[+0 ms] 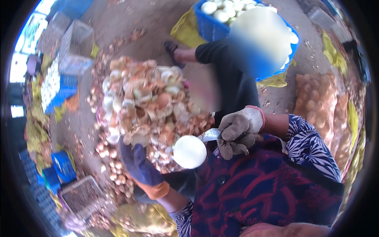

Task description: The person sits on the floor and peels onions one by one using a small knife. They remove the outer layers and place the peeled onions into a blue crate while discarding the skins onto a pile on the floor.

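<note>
My left hand (142, 168), in a purple glove with an orange cuff, is at the near left edge of a heap of onion skins (162, 94). Its fingers are apart, and no held thing shows in it. My right hand (240, 132), in a soiled white glove, is closed round a knife (212, 135), whose short blade points left. The handle is hidden in the fingers. Between my hands, just below the blade tip, is a peeled white onion (190, 152). It is apart from both gloves, and what bears it cannot be made out.
Unpeeled onions (117, 173) lie left of my left hand. A blue crate (211, 25) of peeled onions stands at the far right, beside another person's leg (237, 89), partly blurred. Mesh sacks (316, 106) stand right. Another filled blue crate (67, 89) and a white crate (77, 47) are left.
</note>
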{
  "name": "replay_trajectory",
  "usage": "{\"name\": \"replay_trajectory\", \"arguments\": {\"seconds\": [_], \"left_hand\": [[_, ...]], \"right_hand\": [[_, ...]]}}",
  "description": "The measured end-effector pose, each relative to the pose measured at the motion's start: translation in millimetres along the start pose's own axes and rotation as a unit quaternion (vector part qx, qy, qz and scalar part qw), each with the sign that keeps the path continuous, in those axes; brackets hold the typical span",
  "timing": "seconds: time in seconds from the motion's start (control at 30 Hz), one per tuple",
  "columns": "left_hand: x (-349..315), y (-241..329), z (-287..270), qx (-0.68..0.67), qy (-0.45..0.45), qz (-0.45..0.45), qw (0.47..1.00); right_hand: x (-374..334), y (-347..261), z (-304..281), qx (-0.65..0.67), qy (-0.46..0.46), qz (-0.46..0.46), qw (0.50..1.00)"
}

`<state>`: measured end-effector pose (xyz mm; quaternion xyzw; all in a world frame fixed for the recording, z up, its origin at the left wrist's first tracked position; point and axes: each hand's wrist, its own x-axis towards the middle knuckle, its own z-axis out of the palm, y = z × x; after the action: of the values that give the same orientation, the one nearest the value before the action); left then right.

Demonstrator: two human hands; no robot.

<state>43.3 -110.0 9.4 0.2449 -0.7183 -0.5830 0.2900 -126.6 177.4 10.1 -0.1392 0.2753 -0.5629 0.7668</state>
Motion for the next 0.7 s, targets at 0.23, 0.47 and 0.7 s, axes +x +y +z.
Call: {"name": "replay_trajectory", "arguments": {"seconds": [0.23, 0.47, 0.7], "left_hand": [[0, 70, 45, 0.139, -0.032, 0.225, 0.964], [-13, 78, 101, -0.026, -0.144, 0.03, 0.989], [15, 88, 130, 0.148, -0.184, 0.211, 0.949]], "right_hand": [[-27, -19, 25, -0.091, 0.152, -0.085, 0.98], [-21, -17, 23, -0.225, 0.13, -0.141, 0.955], [-76, -19, 13, -0.135, 0.209, -0.2, 0.948]]}}
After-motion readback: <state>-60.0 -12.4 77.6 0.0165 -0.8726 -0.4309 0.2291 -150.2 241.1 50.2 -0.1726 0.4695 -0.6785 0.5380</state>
